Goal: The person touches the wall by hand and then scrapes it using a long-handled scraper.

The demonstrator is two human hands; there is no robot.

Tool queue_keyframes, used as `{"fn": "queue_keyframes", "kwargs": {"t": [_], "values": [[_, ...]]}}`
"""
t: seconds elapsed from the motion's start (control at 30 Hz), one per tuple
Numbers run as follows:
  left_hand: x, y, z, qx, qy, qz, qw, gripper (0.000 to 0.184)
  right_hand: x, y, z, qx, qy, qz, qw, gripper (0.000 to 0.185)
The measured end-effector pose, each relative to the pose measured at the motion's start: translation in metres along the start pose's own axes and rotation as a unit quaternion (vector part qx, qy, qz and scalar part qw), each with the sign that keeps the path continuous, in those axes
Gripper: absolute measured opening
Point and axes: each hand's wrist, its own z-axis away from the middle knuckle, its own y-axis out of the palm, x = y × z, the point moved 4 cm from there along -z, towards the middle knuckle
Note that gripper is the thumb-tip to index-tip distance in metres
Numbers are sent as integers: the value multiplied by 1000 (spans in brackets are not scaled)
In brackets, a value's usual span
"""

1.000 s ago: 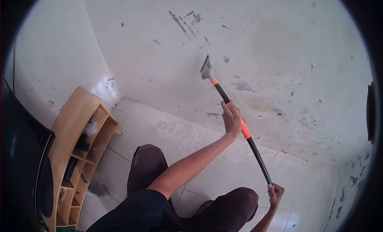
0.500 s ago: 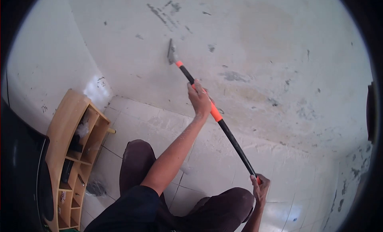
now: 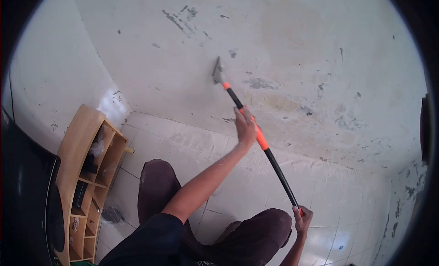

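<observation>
A long-handled scraper (image 3: 280, 172) with a black shaft and orange grips slants across the middle of the view. My left hand (image 3: 247, 127) is wrapped round its upper orange grip. Lower right, my right hand (image 3: 302, 220) closes on the butt end of the handle. The scraper's metal head (image 3: 217, 71) is at the pale wall (image 3: 192, 92); whether the blade touches the surface I cannot tell. Grey patches and scuffs mark the wall around it.
A wooden shelf unit (image 3: 73, 142) with small items in its compartments stands at left, beside a dark screen (image 3: 25, 174). White floor tiles (image 3: 178, 133) carry pale dust along the wall. A plastic-wrapped dark object (image 3: 112, 214) lies by the shelf. My bent knees (image 3: 157, 183) are below.
The scraper head has moved right and down along the wall. Both hands keep their hold; my left hand has shifted right and down with the handle.
</observation>
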Motion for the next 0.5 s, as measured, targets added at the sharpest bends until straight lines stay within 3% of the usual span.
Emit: {"fn": "queue_keyframes", "kwargs": {"t": [0.13,0.2,0.33,0.4,0.5], "values": [[-10,-4,5,0,-11,-27,1000,35,9,10,11,-7,-5,-18,1000,53],[-17,-14,-6,-12,2,-29,1000,35,1,32,5,24,19,-47,998,39],[-41,-34,-21,-3,5,-54,999,30,-75,83,10,4,27,6,1000,26],[-39,-39,-19,-3,47,-77,996,29,-71,88,12,5,47,-14,999,26],[-36,-36,-18,-2,0,-32,999,29,-18,95,7,11,95,-59,994,28]]}}
